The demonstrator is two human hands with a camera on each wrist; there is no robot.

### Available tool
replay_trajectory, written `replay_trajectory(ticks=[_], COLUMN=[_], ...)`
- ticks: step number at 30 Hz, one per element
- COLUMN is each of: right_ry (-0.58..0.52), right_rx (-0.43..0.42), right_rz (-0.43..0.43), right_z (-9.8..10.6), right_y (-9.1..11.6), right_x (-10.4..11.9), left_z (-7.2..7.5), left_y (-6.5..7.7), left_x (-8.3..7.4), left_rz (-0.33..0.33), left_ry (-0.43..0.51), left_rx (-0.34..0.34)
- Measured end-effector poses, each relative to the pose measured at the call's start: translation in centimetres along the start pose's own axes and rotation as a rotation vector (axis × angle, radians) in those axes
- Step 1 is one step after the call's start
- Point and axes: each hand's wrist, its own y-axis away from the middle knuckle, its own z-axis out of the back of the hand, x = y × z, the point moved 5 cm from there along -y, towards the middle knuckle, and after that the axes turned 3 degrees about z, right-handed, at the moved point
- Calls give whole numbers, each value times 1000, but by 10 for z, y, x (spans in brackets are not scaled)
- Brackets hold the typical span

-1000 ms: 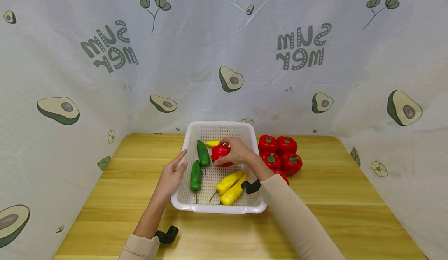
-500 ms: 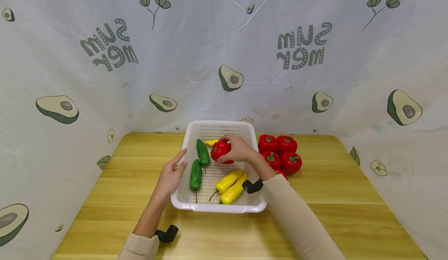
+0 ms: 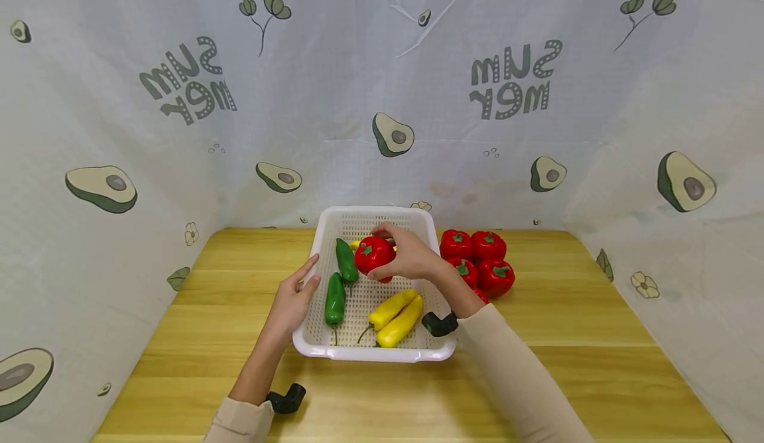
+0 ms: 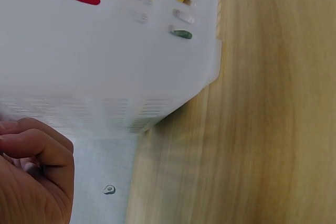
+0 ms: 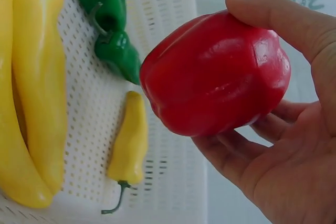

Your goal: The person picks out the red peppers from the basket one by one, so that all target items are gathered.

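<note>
My right hand (image 3: 409, 254) grips a glossy red bell pepper (image 3: 373, 254) over the middle of a white perforated plastic basket (image 3: 370, 355). In the right wrist view, the thumb lies on one side of the bell pepper (image 5: 215, 77) and the fingers on the other. At the basket's left side, my left hand (image 3: 295, 302) holds the rim, thumb on top. Curled fingers (image 4: 42, 145) show by the basket wall in the left wrist view. Inside lie two long green peppers (image 3: 335, 299), two long yellow peppers (image 3: 401, 323) and a smaller yellow pepper (image 5: 128, 140), partly hidden in the head view.
Several red bell peppers (image 3: 497, 277) stand grouped on the wooden table (image 3: 597, 363), just right of the basket; the right forearm partly covers the nearest. A pale cloth (image 3: 334, 85) printed with avocados hangs behind the table and along both sides.
The right hand has raised the red bell pepper a little and turned it, so its green stem now faces the head camera. The left hand stays at the basket rim.
</note>
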Motion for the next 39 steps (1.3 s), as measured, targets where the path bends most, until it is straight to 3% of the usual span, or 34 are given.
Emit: replay_trajectory(ticks=[14, 20, 30, 39], right_ry=[-121, -134, -53, -91], right_rx=[-99, -185, -310, -377], right_rz=[-50, -33, -63, -61], right_z=[33, 44, 59, 82], right_y=[44, 61, 95, 126], right_x=[2, -9, -35, -51], left_z=[3, 2, 0, 0], left_y=[3, 2, 4, 2], left_x=[1, 1, -2, -1], left_rz=[16, 30, 12, 13], left_ry=[-38, -32, -51, -47], left_rx=[-18, -8, -7, -10])
